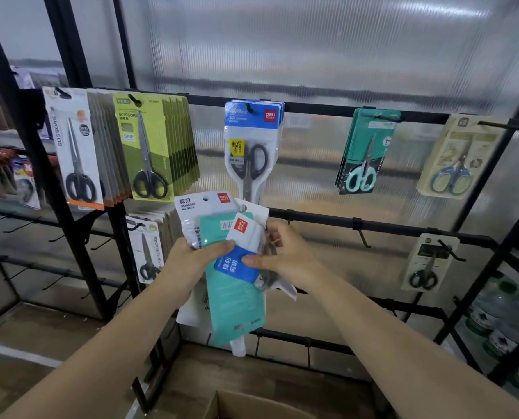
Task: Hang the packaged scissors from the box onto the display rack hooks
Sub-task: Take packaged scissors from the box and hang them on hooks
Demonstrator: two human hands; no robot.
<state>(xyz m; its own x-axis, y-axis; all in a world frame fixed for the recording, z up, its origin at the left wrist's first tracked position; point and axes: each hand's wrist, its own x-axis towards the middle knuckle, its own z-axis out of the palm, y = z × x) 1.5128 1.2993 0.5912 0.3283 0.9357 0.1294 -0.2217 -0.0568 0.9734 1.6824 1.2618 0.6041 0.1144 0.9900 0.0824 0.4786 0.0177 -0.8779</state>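
Note:
My left hand (191,258) grips a stack of packaged scissors (234,297) in front of the black display rack (388,228); a teal pack faces me, with white packs behind it. My right hand (285,255) pinches a blue-and-white scissors pack (240,261) on top of the stack, thumb on its front. A bare hook (362,237) sticks out of the rail just right of my hands. The cardboard box (246,403) shows its rim at the bottom edge.
Scissors packs hang on the rack: white (77,152) and green (149,149) at left, blue (252,146) in the middle, teal (365,152) and beige (454,158) at right, another lower right (427,261). Bottled goods (500,316) stand at far right.

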